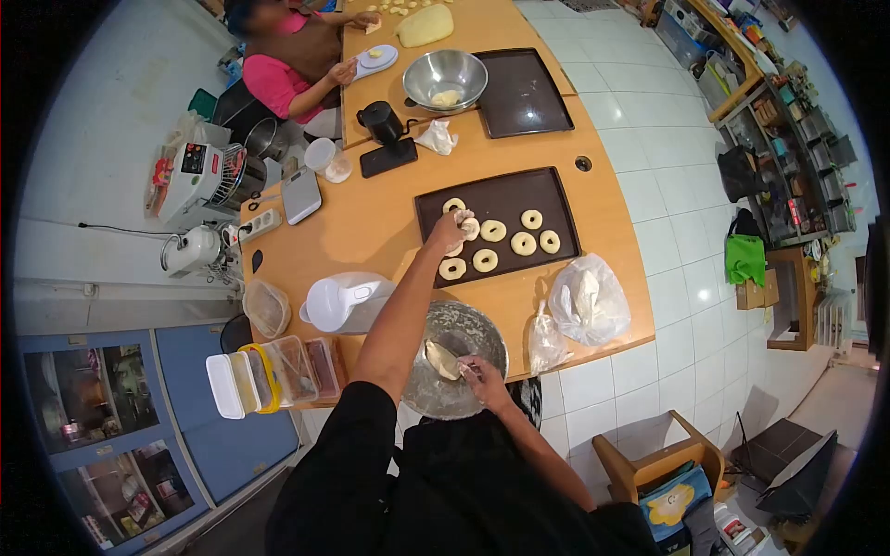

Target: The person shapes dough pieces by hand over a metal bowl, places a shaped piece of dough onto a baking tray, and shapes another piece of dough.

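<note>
My left hand (pixel 451 228) reaches across to the dark baking tray (pixel 510 190), its fingers closed on a ring of dough (pixel 470 229) near the tray's left side. Several other pale dough rings (pixel 493 231) lie flat on the tray. Close to my body, a floury metal bowl (pixel 487 338) sits at the table edge. Over its right side, my right hand (pixel 482 382) pinches the end of a pale, flattened piece that looks like dough (pixel 442 360), which lies in the bowl. The fingertips partly hide its end.
Plastic bags (pixel 590 298) stand right of the bowl, a white pitcher (pixel 348 301) and containers (pixel 295 369) left. Farther back are a black jug (pixel 380 122), a steel bowl (pixel 445 76) and another tray (pixel 525 93). A co-worker (pixel 297 65) handles dough by a white scale (pixel 375 59).
</note>
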`<state>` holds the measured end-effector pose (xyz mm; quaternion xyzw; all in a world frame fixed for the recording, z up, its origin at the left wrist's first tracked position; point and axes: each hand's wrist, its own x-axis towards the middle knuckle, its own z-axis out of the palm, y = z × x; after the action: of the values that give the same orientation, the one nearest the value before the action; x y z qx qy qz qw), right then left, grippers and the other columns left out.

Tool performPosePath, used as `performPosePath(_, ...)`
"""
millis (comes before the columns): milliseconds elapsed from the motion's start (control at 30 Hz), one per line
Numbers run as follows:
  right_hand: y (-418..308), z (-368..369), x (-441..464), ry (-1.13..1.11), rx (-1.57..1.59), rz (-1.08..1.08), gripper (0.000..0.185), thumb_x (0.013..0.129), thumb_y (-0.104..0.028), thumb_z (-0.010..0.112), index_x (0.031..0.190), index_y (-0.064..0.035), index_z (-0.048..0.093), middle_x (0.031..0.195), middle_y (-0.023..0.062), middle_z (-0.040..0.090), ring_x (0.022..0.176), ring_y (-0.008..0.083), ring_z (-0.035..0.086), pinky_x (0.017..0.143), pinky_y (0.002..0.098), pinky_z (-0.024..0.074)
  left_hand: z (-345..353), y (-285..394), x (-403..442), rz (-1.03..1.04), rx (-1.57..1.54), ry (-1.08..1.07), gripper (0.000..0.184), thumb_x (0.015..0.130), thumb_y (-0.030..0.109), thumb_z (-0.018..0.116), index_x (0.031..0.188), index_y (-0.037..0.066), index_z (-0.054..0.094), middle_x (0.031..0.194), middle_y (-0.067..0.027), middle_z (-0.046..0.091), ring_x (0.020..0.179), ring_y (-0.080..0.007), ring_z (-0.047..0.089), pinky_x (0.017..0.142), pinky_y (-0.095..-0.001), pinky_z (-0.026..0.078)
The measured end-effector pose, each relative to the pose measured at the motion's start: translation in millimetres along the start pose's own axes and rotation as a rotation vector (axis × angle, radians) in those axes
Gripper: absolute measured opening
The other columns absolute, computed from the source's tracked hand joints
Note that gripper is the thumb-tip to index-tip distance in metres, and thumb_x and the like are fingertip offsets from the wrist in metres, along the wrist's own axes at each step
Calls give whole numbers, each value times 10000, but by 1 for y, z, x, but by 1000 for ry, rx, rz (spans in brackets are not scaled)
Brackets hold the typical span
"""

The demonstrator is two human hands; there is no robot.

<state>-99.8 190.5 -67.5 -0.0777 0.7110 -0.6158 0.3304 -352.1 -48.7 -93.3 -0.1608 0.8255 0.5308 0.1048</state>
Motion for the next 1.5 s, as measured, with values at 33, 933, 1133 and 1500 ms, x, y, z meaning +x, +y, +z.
performPosePath(33, -3, -1, 0, -7, 20, 15, 223, 914, -151, 587, 1103, -33, 603, 960, 89, 652, 892, 144, 609, 794, 291, 486, 3, -1, 4, 15, -36, -9, 484, 697, -58, 663, 1166, 29, 583, 1137, -84, 629, 1073, -181, 585, 887, -288, 459)
performPosePath(933, -30, -15, -2, -10, -122, -62, 218, 889, -110, 599, 1092, -30, 610, 1002, 151, 646, 867, 218, 648, 686, 310, 520, 6, 16, -107, 189, 3, 469, 276, 834, 18, 563, 1110, 22, 579, 983, -153, 618, 916, -272, 605, 812, -342, 476)
performPosePath(1133, -38, -19, 1, -10, -268, -136, 228, 853, -89, 607, 1073, -30, 611, 996, 176, 636, 900, 294, 643, 741, 350, 519, 44, -6, -268, 17, 79, 311, 361, 786, 32, 602, 1144, 56, 569, 1043, -195, 619, 1033, -324, 588, 869, -411, 471)
performPosePath(1500, 8, 4, 25, -110, -721, -179, 549, 744, -120, 697, 1246, -60, 486, 1180, 210, 534, 1016, 353, 584, 881, 406, 480, 52, -88, -319, -97, 502, 178, 724, 692, 23, 695, 1333, 81, 363, 1330, -285, 382, 1180, -451, 451, 909, -490, 464)
